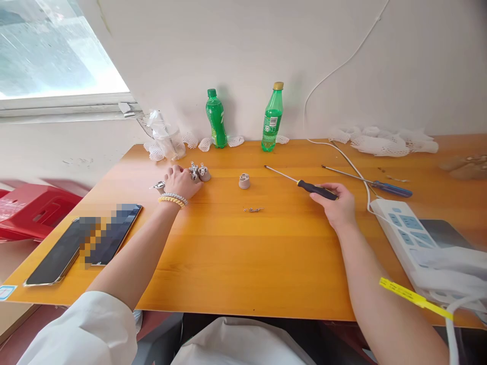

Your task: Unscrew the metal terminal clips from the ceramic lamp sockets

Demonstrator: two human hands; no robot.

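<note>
My left hand is lowered among small beige ceramic-looking pieces with metal contacts at the table's far left. Its fingers curl down, and what lies under them is hidden. Two such pieces stand against the hand's right side, and metal contacts of another show at its left. My right hand grips a screwdriver by its black handle, the shaft pointing left and away. Between the hands a single beige piece stands upright. Nearer to me lie tiny metal parts.
Two green bottles stand by the wall near white foam netting. A blue-handled screwdriver and a white power strip with cords lie right. Two phones lie left. A red stool stands beyond the table edge.
</note>
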